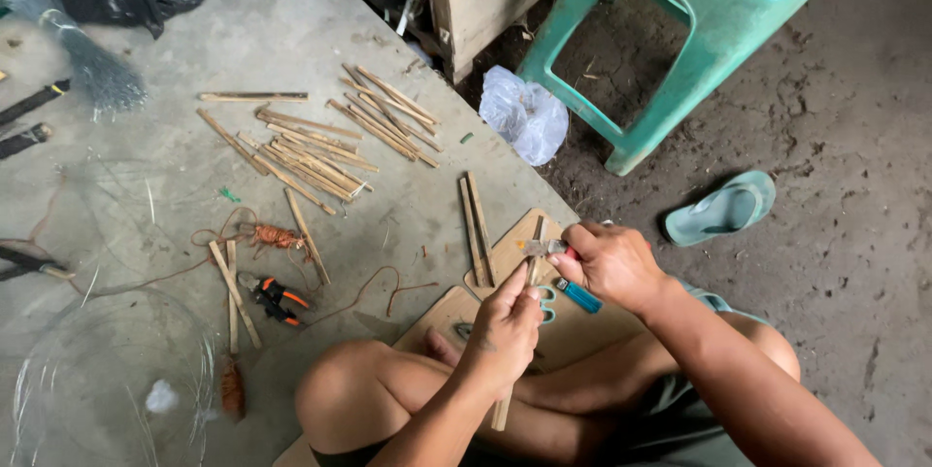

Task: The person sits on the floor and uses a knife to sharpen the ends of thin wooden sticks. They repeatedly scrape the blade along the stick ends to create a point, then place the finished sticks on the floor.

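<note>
Head view: a thin bamboo stick (533, 268) is held upright by the left hand (507, 326), whose fingers are clenched around it, over a wooden board (515, 251) on the floor. Against the stick's top a knife (540, 248) is pressed, gripped by the clenched fingers of the right hand (612, 263); its red and blue handle (579, 296) sticks out below those fingers. A slip looks possible, since the blade sits just beside the left fingertips, and the thin stick could split. Beyond the fingers two loose sticks (475, 229) lie together, then a scattered pile of cut sticks (320, 137), too overlapped to count. One pair of orange pliers (273, 297), one green stool (670, 40) and one sandal (723, 207) are seen farther out.
</note>
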